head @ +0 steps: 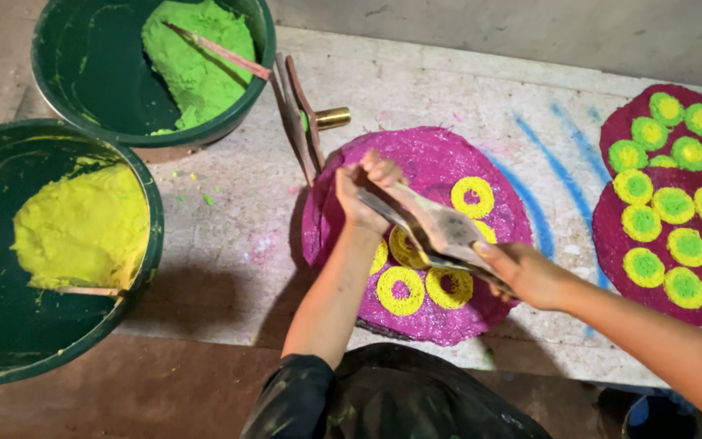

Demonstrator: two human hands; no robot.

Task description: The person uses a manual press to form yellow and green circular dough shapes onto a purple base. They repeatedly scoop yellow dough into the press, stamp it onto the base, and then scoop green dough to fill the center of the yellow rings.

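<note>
Magenta paste forms a round disc (pixel 436 162) on the pale stone surface (pixel 229 219), seen from the head view. Yellow rings (pixel 473 197) of extruded strands lie on it, several clustered toward its near edge. Above the disc, both hands grip a hinged, paste-stained metal press (pixel 432 228): the left hand (pixel 363 191) is closed around the far handle ends, and the right hand (pixel 522 272) is curled around the near end, so the tool hangs directly over the disc, just above the rings.

To the person's left stand two dark green tubs within reach: the nearer tub (pixel 152 244) holds yellow paste (pixel 83 228), the farther tub (pixel 262 49) holds green paste (pixel 197 65) with a stick (pixel 221 50) resting in it. A second press (pixel 306 122) with a brass barrel lies idle on the surface between the farther tub and the disc. At right, well apart, finished dark red discs (pixel 668 203) carry yellow-and-green rosettes (pixel 676 203). Blue streaks (pixel 538 203) mark the surface between.
</note>
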